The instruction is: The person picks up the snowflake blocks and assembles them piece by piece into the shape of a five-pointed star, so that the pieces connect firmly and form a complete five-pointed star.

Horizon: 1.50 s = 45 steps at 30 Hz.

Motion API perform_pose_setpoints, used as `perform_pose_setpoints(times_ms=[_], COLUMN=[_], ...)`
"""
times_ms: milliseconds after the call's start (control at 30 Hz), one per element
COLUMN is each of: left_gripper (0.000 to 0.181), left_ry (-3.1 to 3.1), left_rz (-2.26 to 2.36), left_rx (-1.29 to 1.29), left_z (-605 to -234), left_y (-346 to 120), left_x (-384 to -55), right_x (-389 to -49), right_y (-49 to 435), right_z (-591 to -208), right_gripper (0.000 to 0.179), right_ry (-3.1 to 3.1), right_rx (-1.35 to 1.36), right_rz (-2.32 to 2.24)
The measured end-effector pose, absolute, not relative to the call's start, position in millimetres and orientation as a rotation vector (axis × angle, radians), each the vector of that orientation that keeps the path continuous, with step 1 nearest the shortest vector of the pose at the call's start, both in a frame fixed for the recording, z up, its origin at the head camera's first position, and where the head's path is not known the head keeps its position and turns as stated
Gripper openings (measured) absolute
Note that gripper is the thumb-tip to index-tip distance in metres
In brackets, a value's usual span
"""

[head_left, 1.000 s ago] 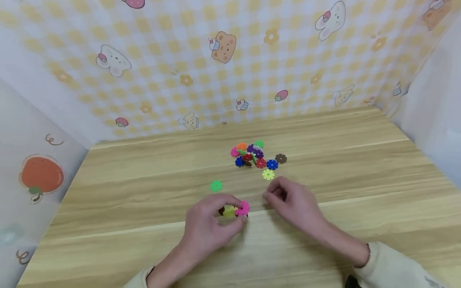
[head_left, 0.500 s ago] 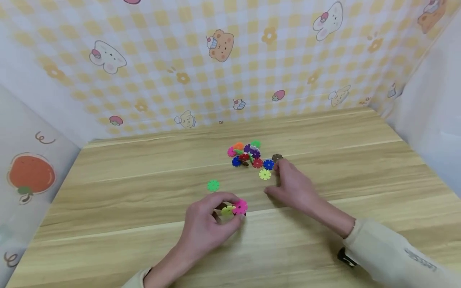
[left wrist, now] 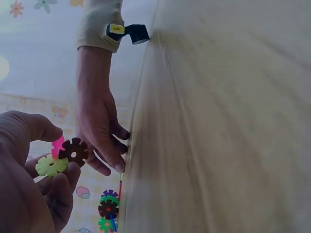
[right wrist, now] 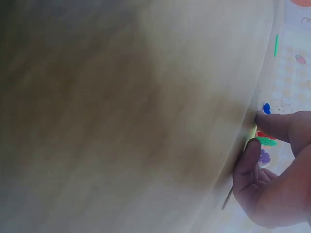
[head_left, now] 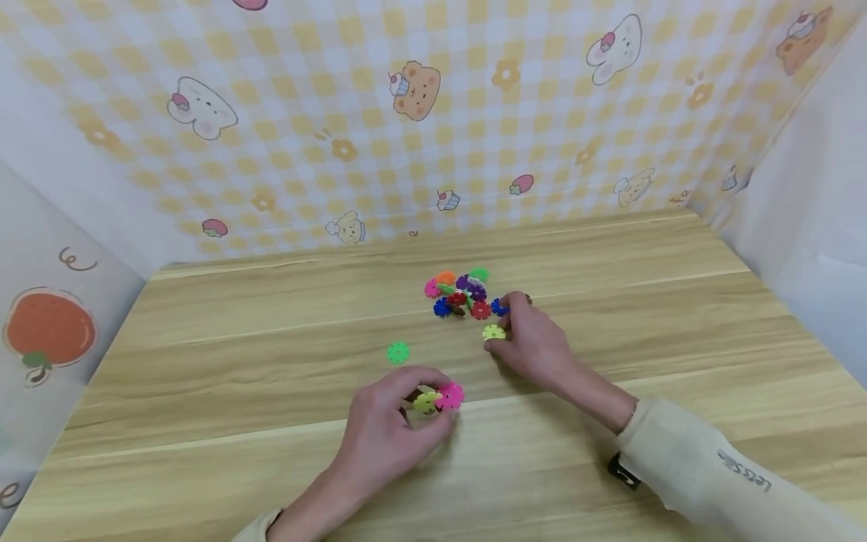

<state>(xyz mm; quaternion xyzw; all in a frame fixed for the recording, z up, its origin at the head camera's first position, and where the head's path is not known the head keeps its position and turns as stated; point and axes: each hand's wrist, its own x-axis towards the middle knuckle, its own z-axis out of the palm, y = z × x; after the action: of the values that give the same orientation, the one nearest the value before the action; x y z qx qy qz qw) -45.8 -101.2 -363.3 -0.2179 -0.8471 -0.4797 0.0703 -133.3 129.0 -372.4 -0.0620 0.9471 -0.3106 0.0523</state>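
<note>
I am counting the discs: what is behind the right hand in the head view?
Behind the right hand, parts of a blue disc and a brown disc show. Their covered parts, and anything fully hidden, cannot be seen.

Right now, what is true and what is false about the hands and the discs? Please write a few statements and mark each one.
1. The left hand holds a pink disc. True.
2. The left hand also holds a blue disc. False: with the pink one are a brown disc and a yellow disc.
3. A green disc lies on the table, apart from the pile. True.
4. The right hand is raised high above the table. False: the right hand is down at the table, at another yellow disc.
5. The pile is farther from the person than the left hand is. True.
</note>
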Motion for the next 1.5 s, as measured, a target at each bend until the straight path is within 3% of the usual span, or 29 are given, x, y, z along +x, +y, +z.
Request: perform_pose_setpoints(times_ms=[467,867,1133,1500], left_gripper=[0.031,0.032,0.031,0.035], left_ry=[-2.549,-2.678,-2.633,-2.573], left_rz=[-1.406,-1.637,-1.691,-1.718], left_rx=[-0.641,-0.376,-0.386,-0.436], left_z=[-364.5,-350.6,-350.2,-349.5], left_y=[-99.2,-99.2,-98.9,-96.3], left_x=[-47.7,-39.7,-42.9,-43.5], right_x=[-137.3,-132.1,-116.2,-61.2], right_y=[135.1,148.0,160.0,144.7], right_z=[-378.4,-380.2,-363.8,-340.4], right_gripper=[0.051,0.013,0.024,0.034], right_ry=[2.809,2.702,2.307,2.008], right_rx=[-0.165,-0.166,-0.114,-0.082], right_rz=[-1.083,-1.302,-1.618,-1.826])
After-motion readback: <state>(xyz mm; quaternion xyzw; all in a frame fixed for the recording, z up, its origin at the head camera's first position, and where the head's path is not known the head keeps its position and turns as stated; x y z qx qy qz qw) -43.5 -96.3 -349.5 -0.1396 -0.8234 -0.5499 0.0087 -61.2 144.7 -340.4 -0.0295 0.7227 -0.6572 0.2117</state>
